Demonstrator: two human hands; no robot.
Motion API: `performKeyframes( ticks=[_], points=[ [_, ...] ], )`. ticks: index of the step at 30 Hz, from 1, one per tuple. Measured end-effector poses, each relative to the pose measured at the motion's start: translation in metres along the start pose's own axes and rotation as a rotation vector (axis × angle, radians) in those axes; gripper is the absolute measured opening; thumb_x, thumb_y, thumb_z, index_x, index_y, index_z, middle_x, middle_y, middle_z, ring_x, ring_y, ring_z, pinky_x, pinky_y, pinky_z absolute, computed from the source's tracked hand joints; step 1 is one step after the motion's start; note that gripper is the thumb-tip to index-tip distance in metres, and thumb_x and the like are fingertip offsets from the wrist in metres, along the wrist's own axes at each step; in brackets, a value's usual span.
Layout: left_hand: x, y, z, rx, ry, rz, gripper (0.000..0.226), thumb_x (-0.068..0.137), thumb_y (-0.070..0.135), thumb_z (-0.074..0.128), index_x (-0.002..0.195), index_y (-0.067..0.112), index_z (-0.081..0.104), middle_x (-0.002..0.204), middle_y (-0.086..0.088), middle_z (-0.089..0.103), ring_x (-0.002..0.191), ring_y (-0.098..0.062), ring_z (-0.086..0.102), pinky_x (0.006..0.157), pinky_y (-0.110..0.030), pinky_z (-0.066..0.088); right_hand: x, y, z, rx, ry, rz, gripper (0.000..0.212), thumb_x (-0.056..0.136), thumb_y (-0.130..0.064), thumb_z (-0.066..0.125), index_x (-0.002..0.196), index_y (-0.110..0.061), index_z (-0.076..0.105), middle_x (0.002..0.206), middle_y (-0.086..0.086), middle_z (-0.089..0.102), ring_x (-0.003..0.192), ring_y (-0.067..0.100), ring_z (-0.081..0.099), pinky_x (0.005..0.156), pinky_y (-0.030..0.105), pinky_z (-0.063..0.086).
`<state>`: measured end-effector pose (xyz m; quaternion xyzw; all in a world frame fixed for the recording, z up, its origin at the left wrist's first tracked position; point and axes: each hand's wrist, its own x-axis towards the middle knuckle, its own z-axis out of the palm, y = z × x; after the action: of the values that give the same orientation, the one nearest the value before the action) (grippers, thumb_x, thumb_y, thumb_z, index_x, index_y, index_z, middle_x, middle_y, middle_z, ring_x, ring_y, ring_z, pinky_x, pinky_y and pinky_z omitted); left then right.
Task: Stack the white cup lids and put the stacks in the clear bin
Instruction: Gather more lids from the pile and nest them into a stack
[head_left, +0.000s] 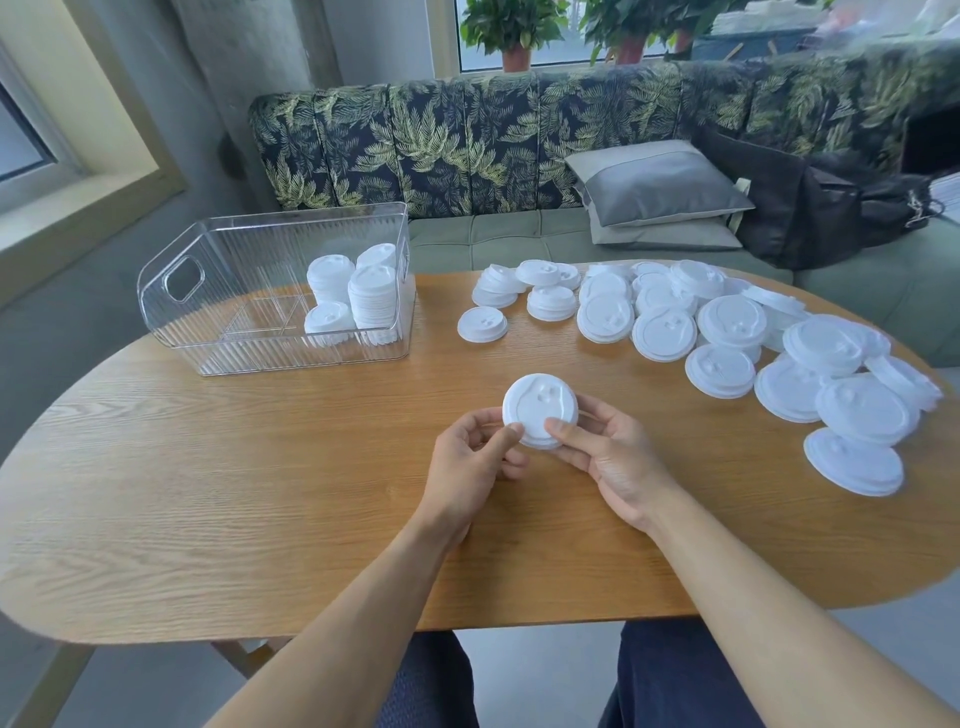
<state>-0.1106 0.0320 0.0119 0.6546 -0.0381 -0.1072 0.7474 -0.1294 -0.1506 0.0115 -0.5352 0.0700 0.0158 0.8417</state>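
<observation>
A short stack of white cup lids (537, 408) is held just above the middle of the wooden table (260, 493). My left hand (475, 457) grips its left edge with thumb and fingers, and my right hand (608, 452) grips its right edge. Several loose white lids (727, 332) lie spread over the right half of the table, some overlapping. The clear ribbed bin (234, 270) stands at the table's back left. Several stacks of lids (358, 296) stand in its right end.
A leaf-patterned sofa (467, 145) runs behind the table, with grey cushions (660, 187) and a black bag (831, 208) on it. Potted plants (514, 31) stand at the window. My knees show under the table's near edge.
</observation>
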Motion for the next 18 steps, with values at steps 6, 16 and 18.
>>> performKeyframes(
  ticks=[6,16,18],
  points=[
    [-0.0019,-0.0004,0.0055,0.014,-0.039,0.040,0.038,0.093,0.026,0.080,0.124,0.020,0.060,0.097,-0.009,0.081,0.088,-0.023,0.079,0.075,-0.026,0.061,-0.0007,-0.0016,0.0004,0.029,-0.013,0.014,0.059,0.081,-0.014,0.081,0.136,-0.010,0.060,0.126,0.013,0.074,0.117,0.028,0.071,0.097,0.039,0.060],
    [-0.0026,0.0030,0.0046,-0.011,-0.045,0.019,0.036,0.092,0.022,0.080,0.123,0.019,0.060,0.098,-0.010,0.081,0.090,-0.023,0.079,0.077,-0.024,0.060,-0.0009,-0.0004,0.0007,-0.029,-0.038,0.006,0.065,0.077,-0.011,0.084,0.137,-0.010,0.059,0.121,0.014,0.076,0.114,0.030,0.073,0.093,0.036,0.061],
    [-0.0028,0.0033,0.0048,-0.018,-0.046,0.018,0.034,0.093,0.021,0.079,0.121,0.019,0.061,0.097,-0.010,0.081,0.089,-0.022,0.079,0.076,-0.023,0.060,-0.0010,-0.0001,0.0014,-0.041,-0.031,0.003,0.064,0.078,-0.011,0.084,0.137,-0.010,0.060,0.121,0.014,0.076,0.114,0.030,0.073,0.093,0.036,0.061]
  ],
)
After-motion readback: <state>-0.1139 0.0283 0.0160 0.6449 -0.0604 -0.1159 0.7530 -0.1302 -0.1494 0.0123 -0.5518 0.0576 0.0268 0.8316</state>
